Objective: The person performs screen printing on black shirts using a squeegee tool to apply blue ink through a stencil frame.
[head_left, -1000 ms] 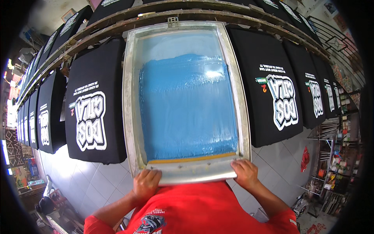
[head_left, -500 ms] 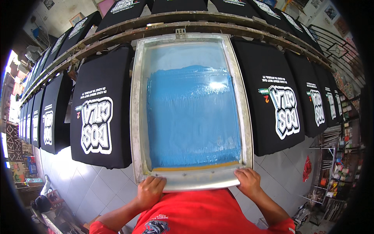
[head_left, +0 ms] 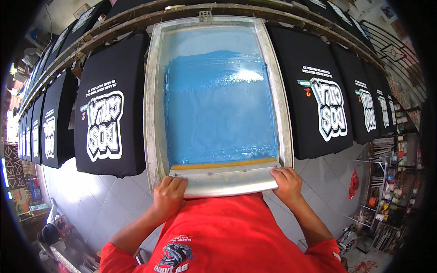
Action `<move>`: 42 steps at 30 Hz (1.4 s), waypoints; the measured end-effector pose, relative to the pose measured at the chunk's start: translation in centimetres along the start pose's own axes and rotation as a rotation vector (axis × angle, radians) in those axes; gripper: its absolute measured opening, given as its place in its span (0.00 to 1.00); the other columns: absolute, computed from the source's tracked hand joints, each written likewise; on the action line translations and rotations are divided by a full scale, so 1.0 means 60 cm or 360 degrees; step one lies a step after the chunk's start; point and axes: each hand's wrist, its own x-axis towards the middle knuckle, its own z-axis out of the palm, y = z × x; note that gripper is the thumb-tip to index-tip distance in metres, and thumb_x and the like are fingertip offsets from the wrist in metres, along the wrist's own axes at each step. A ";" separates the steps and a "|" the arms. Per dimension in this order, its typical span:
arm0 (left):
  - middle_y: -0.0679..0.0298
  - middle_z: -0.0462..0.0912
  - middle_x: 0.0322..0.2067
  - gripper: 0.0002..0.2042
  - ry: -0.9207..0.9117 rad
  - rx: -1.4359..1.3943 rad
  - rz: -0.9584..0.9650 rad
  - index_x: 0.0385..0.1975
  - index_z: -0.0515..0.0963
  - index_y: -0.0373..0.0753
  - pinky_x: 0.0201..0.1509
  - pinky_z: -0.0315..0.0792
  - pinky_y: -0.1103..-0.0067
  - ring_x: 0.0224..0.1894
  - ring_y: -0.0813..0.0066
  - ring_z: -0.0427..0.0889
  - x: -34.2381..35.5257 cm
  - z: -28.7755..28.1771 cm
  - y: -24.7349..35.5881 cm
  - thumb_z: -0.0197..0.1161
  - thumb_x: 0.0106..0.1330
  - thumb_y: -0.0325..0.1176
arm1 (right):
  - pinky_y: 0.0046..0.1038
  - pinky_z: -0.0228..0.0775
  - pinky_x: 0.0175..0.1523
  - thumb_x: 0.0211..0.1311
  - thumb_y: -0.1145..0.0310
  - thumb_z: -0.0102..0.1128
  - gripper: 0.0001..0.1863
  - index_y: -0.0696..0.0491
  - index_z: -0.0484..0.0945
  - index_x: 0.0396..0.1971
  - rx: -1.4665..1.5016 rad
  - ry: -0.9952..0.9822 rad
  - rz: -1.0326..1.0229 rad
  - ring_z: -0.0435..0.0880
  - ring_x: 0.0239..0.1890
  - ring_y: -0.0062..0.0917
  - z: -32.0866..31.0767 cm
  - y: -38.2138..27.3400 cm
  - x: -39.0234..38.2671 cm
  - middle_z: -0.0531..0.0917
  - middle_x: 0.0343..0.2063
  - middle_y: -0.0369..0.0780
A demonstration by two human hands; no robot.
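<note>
A metal-framed printing screen fills the middle, with blue ink spread over most of its mesh and a paler band at the far end. A silver squeegee with a yellow blade lies across the screen's near end. My left hand is closed on the left end of the squeegee, and my right hand grips the right end with curled fingers. My red shirt is just below.
Rows of black T-shirts on boards with white prints flank the screen. Wooden rails run behind it. Grey tiled floor shows underneath. Shelves of small containers stand at the right, and assorted items clutter the left edge.
The squeegee and both hands have moved slightly up the screen, away from my body, shortening the inked stretch beyond the blade. The whole view has also shifted a little.
</note>
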 end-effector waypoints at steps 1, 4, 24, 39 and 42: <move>0.66 0.81 0.32 0.16 0.0040 0.0046 0.0013 0.34 0.80 0.38 0.36 0.77 0.76 0.36 0.69 0.80 0.005 0.006 -0.005 0.63 0.41 0.24 | 0.28 0.78 0.38 0.41 0.77 0.66 0.13 0.54 0.81 0.32 -0.0027 0.0043 -0.0011 0.83 0.35 0.29 0.009 0.005 0.006 0.84 0.33 0.37; 0.66 0.82 0.33 0.15 0.0044 0.0116 0.0025 0.34 0.80 0.36 0.37 0.77 0.77 0.37 0.71 0.80 0.040 0.013 -0.029 0.62 0.43 0.23 | 0.28 0.78 0.39 0.42 0.79 0.66 0.13 0.54 0.81 0.33 -0.0029 0.0061 -0.0020 0.84 0.35 0.29 0.026 0.023 0.044 0.84 0.33 0.37; 0.53 0.84 0.31 0.11 -0.0022 0.0171 -0.0192 0.29 0.80 0.38 0.43 0.77 0.63 0.37 0.52 0.83 0.486 -0.047 -0.291 0.68 0.49 0.37 | 0.41 0.74 0.38 0.40 0.60 0.74 0.16 0.55 0.82 0.25 -0.0052 -0.0362 -0.0122 0.82 0.32 0.45 0.043 0.236 0.556 0.83 0.27 0.47; 0.60 0.82 0.32 0.18 -0.0058 -0.0219 -0.0172 0.32 0.81 0.38 0.39 0.78 0.68 0.39 0.58 0.81 0.040 -0.064 0.006 0.69 0.36 0.22 | 0.34 0.77 0.40 0.36 0.77 0.68 0.16 0.52 0.82 0.32 0.0076 -0.0309 0.0117 0.83 0.35 0.36 -0.087 0.002 0.064 0.84 0.31 0.40; 0.62 0.82 0.31 0.16 -0.0052 -0.0174 -0.0101 0.32 0.80 0.38 0.37 0.78 0.70 0.36 0.61 0.81 0.004 -0.042 0.020 0.67 0.38 0.23 | 0.32 0.78 0.40 0.36 0.79 0.67 0.16 0.52 0.82 0.32 0.0080 -0.0242 0.0178 0.84 0.35 0.33 -0.051 -0.016 0.006 0.85 0.32 0.39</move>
